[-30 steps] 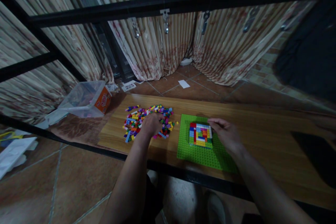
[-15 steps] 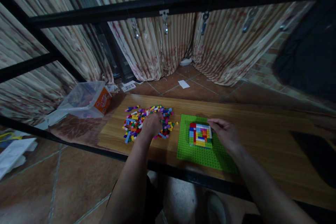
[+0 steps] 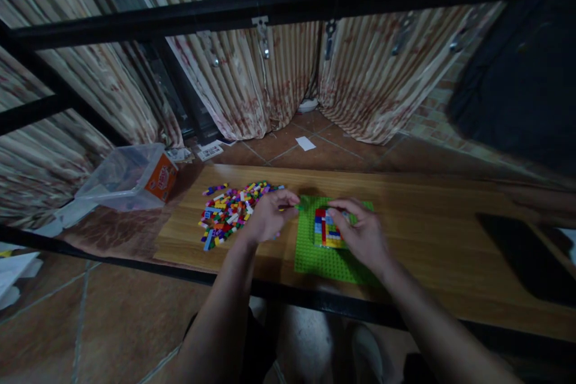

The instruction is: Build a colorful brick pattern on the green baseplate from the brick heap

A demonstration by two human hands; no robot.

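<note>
A green baseplate [image 3: 321, 258] lies on the wooden table top [image 3: 432, 240]. A small many-coloured brick build [image 3: 324, 231] stands on it. My right hand [image 3: 360, 234] lies over the build's right side, fingers curled on it. My left hand [image 3: 270, 216] is at the plate's left edge, fingers pinched on a small brick that I cannot make out clearly. A pile of loose coloured bricks [image 3: 227, 213] is spread on the table to the left of that hand.
A clear plastic box [image 3: 128, 177] with an orange label sits at the table's left end. A dark flat object [image 3: 526, 258] lies at the right. A black metal frame [image 3: 270, 9] crosses overhead. Striped curtains and a tiled floor lie beyond.
My left hand left the brick pile and moved right to the baseplate's edge, fingers pinched. My right hand shifted left over the build. The view swung slightly to the right.
</note>
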